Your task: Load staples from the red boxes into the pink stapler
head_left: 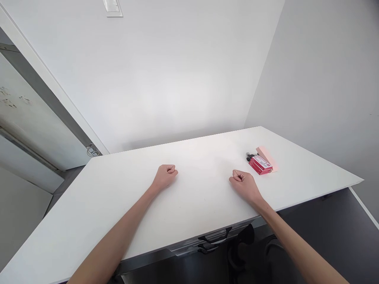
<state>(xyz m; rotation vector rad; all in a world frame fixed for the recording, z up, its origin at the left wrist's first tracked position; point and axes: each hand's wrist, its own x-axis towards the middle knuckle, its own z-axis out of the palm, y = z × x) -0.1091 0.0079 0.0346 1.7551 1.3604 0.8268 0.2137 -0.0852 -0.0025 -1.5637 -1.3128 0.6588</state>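
Note:
My left hand (166,175) rests on the white tabletop (204,213) left of the middle, curled into a fist with nothing showing in it. Across from it, my right hand (243,183) is also a closed fist on the table, and no object shows between its fingers. Just beyond the right fist lie red-and-white small boxes (260,165), stacked together. A pale pink flat piece (267,157) leans or lies behind them. Beside the boxes is a small dark item with a shiny part (251,156), partly hidden, its kind unclear. Neither hand touches these things.
A white wall (177,79) stands behind the table, a grey wall (319,98) to the right. Below the front edge are drawers with black handles (216,236) and dark shapes. A door frame (56,83) and a coil of wire (92,150) are at left.

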